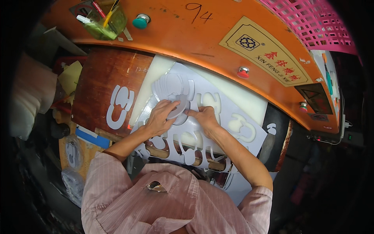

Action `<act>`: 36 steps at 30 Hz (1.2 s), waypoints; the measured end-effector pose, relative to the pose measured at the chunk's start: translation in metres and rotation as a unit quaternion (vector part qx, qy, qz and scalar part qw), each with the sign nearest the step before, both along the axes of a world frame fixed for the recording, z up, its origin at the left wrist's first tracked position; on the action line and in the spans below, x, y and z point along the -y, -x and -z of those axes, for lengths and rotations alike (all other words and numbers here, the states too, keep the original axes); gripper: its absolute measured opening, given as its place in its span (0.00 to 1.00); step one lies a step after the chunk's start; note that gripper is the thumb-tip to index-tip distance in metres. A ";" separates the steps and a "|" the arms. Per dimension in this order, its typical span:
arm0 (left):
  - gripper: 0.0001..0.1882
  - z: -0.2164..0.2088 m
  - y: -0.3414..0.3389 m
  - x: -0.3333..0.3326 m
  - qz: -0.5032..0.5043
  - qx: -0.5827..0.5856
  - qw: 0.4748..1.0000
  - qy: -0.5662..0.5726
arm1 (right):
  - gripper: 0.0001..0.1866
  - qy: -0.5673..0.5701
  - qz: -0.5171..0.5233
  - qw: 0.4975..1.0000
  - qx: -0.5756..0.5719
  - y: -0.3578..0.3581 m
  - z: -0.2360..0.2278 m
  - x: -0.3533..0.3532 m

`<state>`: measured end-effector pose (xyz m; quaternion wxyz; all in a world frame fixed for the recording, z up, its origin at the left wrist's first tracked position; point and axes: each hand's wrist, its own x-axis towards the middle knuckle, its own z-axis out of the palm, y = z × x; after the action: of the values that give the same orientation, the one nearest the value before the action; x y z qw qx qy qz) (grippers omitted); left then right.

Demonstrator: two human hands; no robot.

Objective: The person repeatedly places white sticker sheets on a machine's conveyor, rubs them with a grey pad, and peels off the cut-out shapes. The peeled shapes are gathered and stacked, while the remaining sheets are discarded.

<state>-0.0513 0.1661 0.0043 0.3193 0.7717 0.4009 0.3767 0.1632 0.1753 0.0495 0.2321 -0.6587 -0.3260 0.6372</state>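
1. Grip check: the left hand (160, 117) has its fingers closed on a grey curved piece (178, 108). The right hand (205, 119) has its thumb up near that piece, the other fingers curled over the sheet. Can't tell if it's pinching anything or just pressing.
2. Where it's all sitting: the piece is over the middle of the punched sheet (230, 104), just on the near side of a fanned stack (167, 85). The sheet lies across a white slab (244, 100) and hangs past its near edge.
3. My main worry is the skinny strips between the cutouts. Tug sideways and I reckon one could bend or tear.
4. The fan could slide too. Its layers look smooth and overlap unevenly, so a bumped knuckle might spread them.
5. Also, the orange beam (175, 37) has a green button (140, 22) and a red knob (243, 72) on it. If it's a press, an accidental knock with hands under there would be bad.
6. Materials: sheet looks thin, pale and plasticky; slab's thicker and milky. The loose cutout (111, 113) is a rounded, open loop with a lobed tab, lying flat on scuffed reddish-brown board (93, 89).
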 end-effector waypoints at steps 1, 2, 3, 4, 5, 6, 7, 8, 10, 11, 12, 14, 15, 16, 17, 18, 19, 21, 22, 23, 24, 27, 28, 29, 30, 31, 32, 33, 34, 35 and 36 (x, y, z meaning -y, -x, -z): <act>0.31 0.001 0.003 -0.001 0.001 0.003 1.000 0.004 | 0.15 0.014 0.007 1.000 -0.020 0.003 0.002 -0.003; 0.31 0.001 0.005 -0.001 0.003 0.007 1.000 0.008 | 0.15 0.036 0.014 0.999 -0.032 0.006 0.003 -0.004; 0.31 0.001 0.006 -0.001 0.000 0.015 1.000 0.011 | 0.13 0.040 0.023 0.998 -0.041 0.007 0.005 -0.005; 0.32 0.000 0.007 -0.001 0.006 0.016 1.000 0.021 | 0.11 0.053 0.031 0.997 -0.041 0.007 0.006 -0.003; 0.33 0.000 0.007 -0.001 0.009 0.021 0.999 0.030 | 0.09 0.048 0.021 0.996 -0.078 0.006 0.007 -0.002; 0.33 -0.001 0.006 -0.001 0.013 0.023 0.999 0.046 | 0.09 0.060 0.038 0.995 -0.077 0.003 0.008 0.001; 0.33 -0.003 0.006 0.000 0.027 0.019 0.999 0.017 | 0.08 0.053 0.037 0.992 -0.113 -0.002 0.009 0.004; 0.34 -0.004 0.004 0.001 0.044 0.011 0.999 -0.005 | 0.08 0.056 0.054 0.990 -0.116 -0.007 0.010 0.007; 0.34 -0.007 0.001 0.003 0.059 -0.014 0.998 -0.036 | 0.09 0.028 0.045 0.981 -0.185 -0.013 0.013 0.011; 0.34 -0.008 0.000 0.004 0.056 -0.026 0.997 -0.042 | 0.10 0.025 0.052 0.978 -0.200 -0.015 0.015 0.012; 0.34 -0.009 -0.002 0.005 0.052 -0.045 0.997 -0.044 | 0.10 0.029 0.049 0.976 -0.212 -0.017 0.017 0.013; 0.34 -0.011 -0.006 0.010 0.043 -0.053 0.997 -0.038 | 0.10 0.036 0.060 0.970 -0.232 -0.017 0.018 0.014; 0.34 -0.011 -0.008 0.012 0.040 -0.063 0.997 -0.037 | 0.10 0.047 0.067 0.971 -0.223 -0.017 0.016 0.015; 0.33 -0.012 -0.010 0.013 0.033 -0.050 0.998 -0.028 | 0.11 0.033 0.064 0.973 -0.220 -0.017 0.014 0.017; 0.32 -0.014 -0.012 0.015 0.029 -0.040 0.998 -0.024 | 0.12 0.023 0.067 0.977 -0.200 -0.017 0.010 0.020; 0.31 -0.015 -0.014 0.016 0.019 -0.026 0.999 -0.023 | 0.13 0.012 0.062 0.980 -0.189 -0.017 0.004 0.024; 0.29 -0.018 -0.016 0.016 -0.007 0.014 0.999 0.050 | 0.14 -0.071 0.053 0.992 -0.087 -0.018 -0.002 0.028; 0.26 -0.023 -0.019 0.014 -0.066 0.105 0.975 0.187 | 0.18 -0.235 0.024 0.966 0.105 -0.021 -0.015 0.039; 0.25 -0.025 -0.020 0.012 -0.067 0.129 0.967 0.209 | 0.20 -0.302 0.036 0.935 0.181 -0.021 -0.020 0.043; 0.23 -0.028 -0.022 0.009 -0.069 0.152 0.958 0.231 | 0.21 -0.366 0.049 0.893 0.257 -0.019 -0.022 0.045; 0.22 -0.032 -0.024 0.006 -0.076 0.185 0.950 0.241 | 0.23 -0.424 0.061 0.841 0.329 -0.018 -0.023 0.047; 0.22 -0.045 -0.036 -0.001 -0.047 0.152 0.966 0.202 | 0.20 -0.183 0.042 0.981 0.041 -0.010 -0.013 0.040; 0.22 -0.052 -0.039 -0.004 -0.038 0.132 0.975 0.177 | 0.19 -0.135 0.043 0.987 -0.083 -0.008 -0.008 0.037; 0.22 -0.060 -0.041 -0.007 -0.051 0.145 0.974 0.167 | 0.16 -0.129 0.037 0.984 -0.117 -0.006 -0.003 0.033; 0.22 -0.070 -0.043 -0.010 -0.061 0.150 0.975 0.151 | 0.16 -0.114 0.019 0.991 -0.070 -0.006 0.001 0.030; 0.21 -0.081 -0.043 -0.014 -0.071 0.156 0.976 0.134 | 0.17 -0.136 0.006 0.990 -0.044 -0.007 0.004 0.028; 0.20 -0.095 -0.041 -0.020 -0.088 0.186 0.969 0.134 | 0.19 -0.117 -0.018 0.993 -0.005 -0.007 0.006 0.025; 0.19 -0.109 -0.036 -0.025 -0.111 0.217 0.960 0.134 | 0.19 -0.158 -0.029 0.987 0.006 -0.008 0.007 0.024; 0.18 -0.124 -0.031 -0.030 -0.129 0.251 0.951 0.130 | 0.20 -0.160 -0.051 0.985 0.029 -0.008 0.006 0.023; 0.16 -0.139 -0.024 -0.035 -0.149 0.247 0.948 0.133 | 0.21 -0.157 -0.073 0.983 0.059 -0.008 0.004 0.023; 0.15 -0.156 -0.013 -0.040 -0.166 0.245 0.946 0.132 | 0.21 -0.155 -0.081 0.983 0.055 -0.008 0.003 0.024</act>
<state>-0.0382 0.2061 0.1601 0.4400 0.5290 0.4785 0.5455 0.1709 0.1518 0.0469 0.2606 -0.6202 -0.4856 0.5582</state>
